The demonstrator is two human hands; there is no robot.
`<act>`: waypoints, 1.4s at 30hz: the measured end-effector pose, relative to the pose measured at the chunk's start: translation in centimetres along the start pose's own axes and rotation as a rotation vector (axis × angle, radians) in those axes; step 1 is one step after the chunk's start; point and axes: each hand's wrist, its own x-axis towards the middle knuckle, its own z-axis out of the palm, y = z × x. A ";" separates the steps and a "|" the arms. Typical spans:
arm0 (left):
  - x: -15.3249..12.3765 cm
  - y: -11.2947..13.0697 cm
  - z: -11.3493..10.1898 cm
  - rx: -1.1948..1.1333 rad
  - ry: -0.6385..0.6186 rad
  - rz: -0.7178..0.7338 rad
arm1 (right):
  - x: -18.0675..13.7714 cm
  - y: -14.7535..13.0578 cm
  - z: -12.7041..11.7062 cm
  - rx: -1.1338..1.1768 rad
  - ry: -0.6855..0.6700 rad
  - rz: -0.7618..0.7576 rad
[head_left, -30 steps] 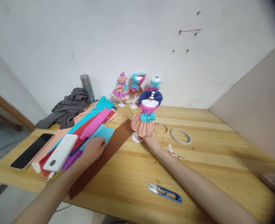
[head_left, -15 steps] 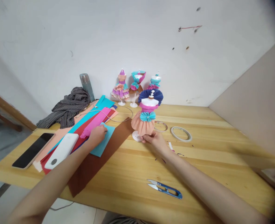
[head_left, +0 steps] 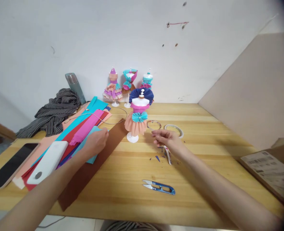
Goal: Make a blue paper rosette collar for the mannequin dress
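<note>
A small white dress form [head_left: 141,101] stands upright on a round base. It wears a pleated peach paper skirt [head_left: 135,124], a pink band, a turquoise paper rosette [head_left: 139,117] and a dark blue pleated fan behind the shoulders. To its right, my right hand [head_left: 167,139] hovers just clear of it, empty, fingers loosely apart. My left hand [head_left: 96,142] is curled closed over the right edge of the light blue paper [head_left: 91,159]; what its fingers hold, if anything, is hidden. Brown paper [head_left: 89,179] lies beneath that sheet.
Three dressed forms, one a tiered dress [head_left: 113,91], stand by the wall. Blue thread snips [head_left: 159,187], tape rolls [head_left: 174,127] and paper scraps [head_left: 157,158] lie rightward. Leftward are a phone [head_left: 13,165], white device [head_left: 47,163], striped cloth [head_left: 56,110] and flask [head_left: 74,87]. A carton [head_left: 267,173] sits right.
My right hand has let go of the dress form's base and drawn away to the right. My left hand has shifted right over the light blue paper. The whole view has turned right.
</note>
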 end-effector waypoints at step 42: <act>-1.4 1.8 3.2 -0.059 0.021 -0.034 | 7.4 4.2 6.2 -0.792 0.040 -0.427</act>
